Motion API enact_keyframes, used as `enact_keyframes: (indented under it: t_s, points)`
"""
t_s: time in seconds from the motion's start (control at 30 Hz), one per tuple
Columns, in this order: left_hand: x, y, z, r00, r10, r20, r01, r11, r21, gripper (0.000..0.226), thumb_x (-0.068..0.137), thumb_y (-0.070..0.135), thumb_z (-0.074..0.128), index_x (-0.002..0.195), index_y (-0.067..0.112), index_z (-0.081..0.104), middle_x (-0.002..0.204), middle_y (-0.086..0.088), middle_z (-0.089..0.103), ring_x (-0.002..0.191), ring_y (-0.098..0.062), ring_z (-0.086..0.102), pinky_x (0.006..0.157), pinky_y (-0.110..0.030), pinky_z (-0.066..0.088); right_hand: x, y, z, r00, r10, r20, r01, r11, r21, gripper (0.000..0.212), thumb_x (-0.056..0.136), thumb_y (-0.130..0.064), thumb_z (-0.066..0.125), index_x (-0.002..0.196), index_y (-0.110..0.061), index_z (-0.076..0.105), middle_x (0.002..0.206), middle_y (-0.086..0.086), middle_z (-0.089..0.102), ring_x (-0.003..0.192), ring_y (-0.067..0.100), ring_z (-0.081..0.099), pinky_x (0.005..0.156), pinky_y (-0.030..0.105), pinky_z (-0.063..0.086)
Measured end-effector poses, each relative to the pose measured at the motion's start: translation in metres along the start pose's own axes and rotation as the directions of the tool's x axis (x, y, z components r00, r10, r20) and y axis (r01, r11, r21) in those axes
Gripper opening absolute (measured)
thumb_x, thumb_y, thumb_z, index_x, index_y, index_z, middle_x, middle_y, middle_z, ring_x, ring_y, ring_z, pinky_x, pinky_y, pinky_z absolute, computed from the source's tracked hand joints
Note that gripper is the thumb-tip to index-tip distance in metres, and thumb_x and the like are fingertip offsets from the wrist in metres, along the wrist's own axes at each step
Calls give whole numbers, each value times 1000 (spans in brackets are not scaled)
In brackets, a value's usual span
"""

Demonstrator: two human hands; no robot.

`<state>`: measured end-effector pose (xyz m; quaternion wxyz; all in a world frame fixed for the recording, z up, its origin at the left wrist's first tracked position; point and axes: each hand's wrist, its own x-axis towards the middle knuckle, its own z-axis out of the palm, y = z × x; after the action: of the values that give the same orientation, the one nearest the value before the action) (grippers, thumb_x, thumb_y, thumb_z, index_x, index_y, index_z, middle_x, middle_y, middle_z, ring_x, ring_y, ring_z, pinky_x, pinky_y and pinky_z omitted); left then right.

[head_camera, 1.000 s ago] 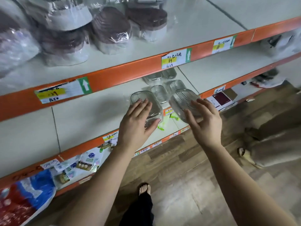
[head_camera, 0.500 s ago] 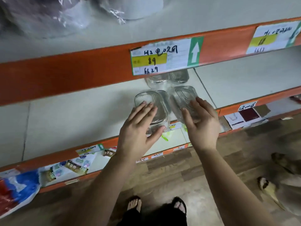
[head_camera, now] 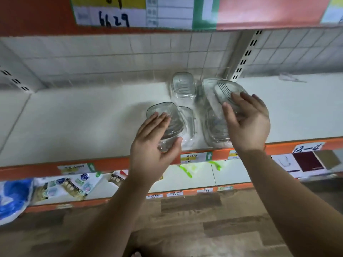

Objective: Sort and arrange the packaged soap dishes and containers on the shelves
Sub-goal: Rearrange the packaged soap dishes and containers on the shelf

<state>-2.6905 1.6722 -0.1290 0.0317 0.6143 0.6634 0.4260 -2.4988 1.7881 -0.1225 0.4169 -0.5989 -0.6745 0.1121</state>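
Observation:
Several clear plastic-wrapped soap dishes sit on the white middle shelf [head_camera: 78, 123]. My left hand [head_camera: 154, 145] holds a clear dish [head_camera: 163, 112] between fingers and thumb, just above the shelf near its front edge. My right hand [head_camera: 248, 119] grips a ribbed clear dish [head_camera: 226, 91], tilted, over another dish [head_camera: 215, 130] lying on the shelf. One more dish [head_camera: 183, 84] lies further back, and a fourth [head_camera: 189, 121] rests between my hands.
An orange shelf edge with a price label [head_camera: 133, 13] hangs close overhead. A slotted upright post [head_camera: 245, 54] stands behind the dishes. The lower shelf carries small packets [head_camera: 74, 182], green items [head_camera: 185, 169] and a dark red box [head_camera: 306, 162]. Wood-pattern floor lies below.
The view has dropped and moved in closer under the upper shelf. Both hands have carried their dishes further in over the middle shelf, the right dish now above the ones lying there.

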Motion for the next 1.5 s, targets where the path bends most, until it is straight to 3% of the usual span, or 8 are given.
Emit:
enact_keyframes:
  t_s: [0.23,0.37,0.5,0.73,1.03,1.23,1.33,1.5]
  points:
    - [5,-9,16,999,36,-14,-36,999,1,49,82,28,72,121,0,65,127,-9,64,127,-23,53,108,-39,43,49,4,44,996,-63,60,71,987,-141,43,95,-47,54,125,-18,66,134,6,59,135,31,39,108,35,35]
    - [6,-16,19,999,50,-9,-51,999,-12,51,85,36,65,123,2,65,129,-8,62,128,-22,52,109,-38,42,59,12,62,959,-37,282,131,937,-322,49,101,-48,32,128,-16,59,140,9,51,139,33,30,115,37,24]
    - [16,-17,24,996,83,39,-83,997,-9,50,88,35,61,126,2,63,133,-7,59,133,-23,47,113,-34,35,47,18,59,943,-16,334,112,956,-271,51,101,-44,38,146,-19,42,157,5,32,149,28,13,116,45,15]
    - [60,-22,49,984,69,162,-76,996,38,48,94,31,59,132,1,56,138,-12,54,138,-29,37,115,-27,22,13,17,40,959,-161,233,183,980,-75,43,96,-19,51,133,3,53,135,22,53,131,36,44,112,44,33]
    - [121,-28,84,984,-24,179,10,997,78,45,96,31,58,135,8,55,139,-9,53,141,-34,28,115,-34,18,-21,19,32,946,-205,250,214,977,-13,47,98,-32,38,126,-2,60,129,16,57,128,34,47,108,48,36]
    - [138,-32,99,881,-193,433,16,925,379,64,98,44,48,154,27,21,162,4,15,150,-25,2,119,-44,6,-26,21,23,952,-186,241,200,979,-35,44,98,-28,41,124,0,61,126,17,58,124,36,49,106,49,38]
    - [131,-29,90,917,-150,369,64,969,237,65,101,35,44,155,17,13,163,-4,12,149,-24,10,119,-44,7,-30,17,17,948,-168,272,187,982,-43,45,98,-31,40,126,-1,60,128,16,58,125,34,48,107,48,36]
    - [75,-6,49,964,-36,263,-4,989,150,49,100,25,51,144,5,43,147,-13,46,135,-27,43,112,-31,27,-41,2,5,945,-152,291,169,985,-33,40,98,-28,44,125,-3,61,124,15,60,120,33,52,104,47,40]
